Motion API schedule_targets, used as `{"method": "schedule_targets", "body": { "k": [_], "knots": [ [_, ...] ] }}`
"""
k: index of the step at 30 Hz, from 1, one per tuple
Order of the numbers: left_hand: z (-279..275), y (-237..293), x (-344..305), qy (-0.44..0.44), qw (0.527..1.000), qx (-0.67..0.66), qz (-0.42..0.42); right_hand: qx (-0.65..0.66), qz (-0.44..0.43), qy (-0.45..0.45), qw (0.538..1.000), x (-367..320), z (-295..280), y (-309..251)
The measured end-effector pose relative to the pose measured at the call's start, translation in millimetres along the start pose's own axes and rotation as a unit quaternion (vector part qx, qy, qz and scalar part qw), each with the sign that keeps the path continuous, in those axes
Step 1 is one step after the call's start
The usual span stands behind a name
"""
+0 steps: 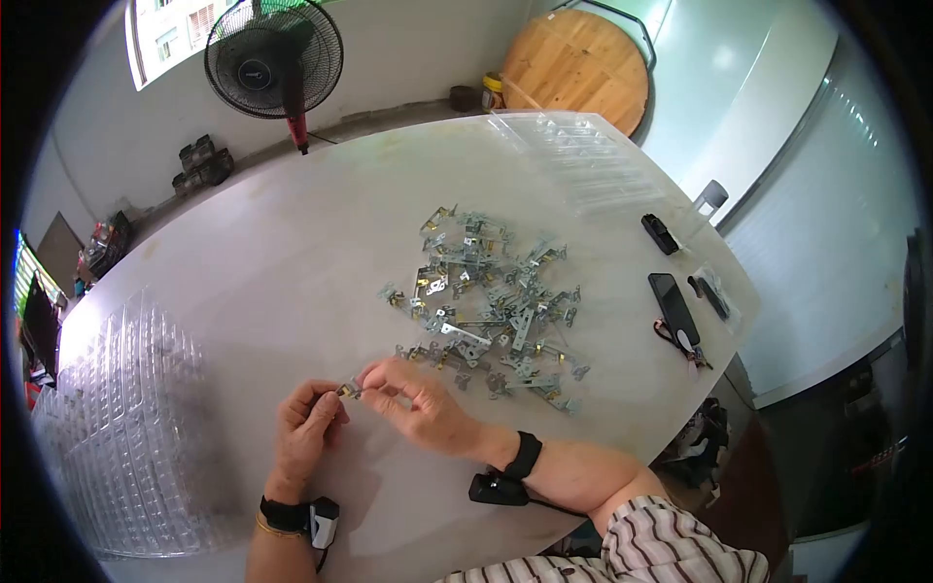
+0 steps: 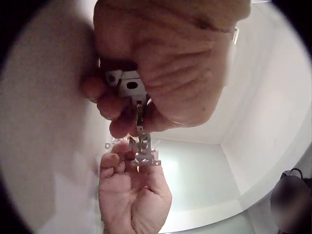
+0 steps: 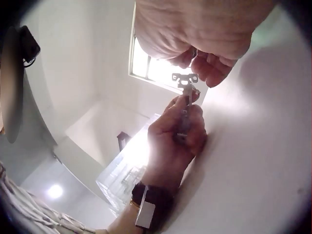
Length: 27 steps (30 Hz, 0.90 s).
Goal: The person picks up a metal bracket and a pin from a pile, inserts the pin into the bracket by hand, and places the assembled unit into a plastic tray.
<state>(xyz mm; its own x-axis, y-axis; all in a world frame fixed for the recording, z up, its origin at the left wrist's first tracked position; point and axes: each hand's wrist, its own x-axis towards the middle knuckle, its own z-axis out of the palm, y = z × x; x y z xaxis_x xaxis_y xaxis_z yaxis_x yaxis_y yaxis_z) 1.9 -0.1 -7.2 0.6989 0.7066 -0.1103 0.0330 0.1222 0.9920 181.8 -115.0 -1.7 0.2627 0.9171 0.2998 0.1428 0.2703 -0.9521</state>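
In my left hand (image 1: 309,428) is a small metal part (image 1: 347,391), pinched between thumb and fingers. The left wrist view shows its flat, holed plate (image 2: 132,87) against the curled fingers of that hand (image 2: 180,63). My right hand (image 1: 428,413) has its thumb and fingertips closed at the part's other end, near a crosswise plate (image 3: 185,79) in the right wrist view. Something small and dark shows between those right fingers (image 3: 209,68); I cannot tell whether it is a separate piece. A pile of similar metal parts (image 1: 522,325) lies beyond both hands.
Stacked clear plastic trays (image 1: 136,428) stand at the table's left, and more clear trays (image 1: 583,160) lie at the far right. Along the right edge are a phone (image 1: 673,306), a black device (image 1: 660,234) and a plastic bag (image 1: 717,296). A fan (image 1: 274,63) stands behind the table.
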Motion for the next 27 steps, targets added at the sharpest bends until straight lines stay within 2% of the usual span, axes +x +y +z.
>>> {"method": "schedule_targets", "body": {
  "k": [4,5,8,10,11,13,14,16,19,20,27],
  "knots": [
    [-1,1,-1,-0.004,1.0,-0.004,-0.01,-0.073,-0.092,-0.023,0.993,-1,4,1],
    [-1,3,-1,-0.004,1.0,-0.004,-0.009,-0.074,-0.092,-0.023,0.993,-1,4,0],
    [2,12,-4,-0.017,1.0,0.02,-0.009,-0.072,-0.067,-0.003,0.995,-2,3,-1],
    [6,15,-6,-0.019,0.986,-0.155,-0.057,-0.078,-0.007,0.024,0.997,-2,2,3],
    [4,16,-4,-0.002,0.987,-0.149,-0.059,-0.063,-0.007,0.013,0.998,-1,2,3],
    [-6,14,1,-0.09,0.973,-0.209,-0.034,0.085,0.072,0.056,0.992,0,3,5],
    [-9,14,1,-0.071,0.976,-0.201,-0.035,0.101,0.073,0.043,0.991,1,3,4],
    [-10,12,1,-0.091,0.965,-0.244,0.016,0.169,0.135,0.085,0.973,2,1,3],
    [-7,3,4,-0.062,0.985,-0.153,0.047,0.227,0.131,0.088,0.961,2,2,5],
    [-8,5,4,-0.085,0.983,-0.156,0.043,0.232,0.152,0.077,0.958,3,1,5],
    [-7,-4,8,-0.052,0.991,-0.073,0.1,0.234,0.195,0.04,0.952,0,4,2]
  ]
}}
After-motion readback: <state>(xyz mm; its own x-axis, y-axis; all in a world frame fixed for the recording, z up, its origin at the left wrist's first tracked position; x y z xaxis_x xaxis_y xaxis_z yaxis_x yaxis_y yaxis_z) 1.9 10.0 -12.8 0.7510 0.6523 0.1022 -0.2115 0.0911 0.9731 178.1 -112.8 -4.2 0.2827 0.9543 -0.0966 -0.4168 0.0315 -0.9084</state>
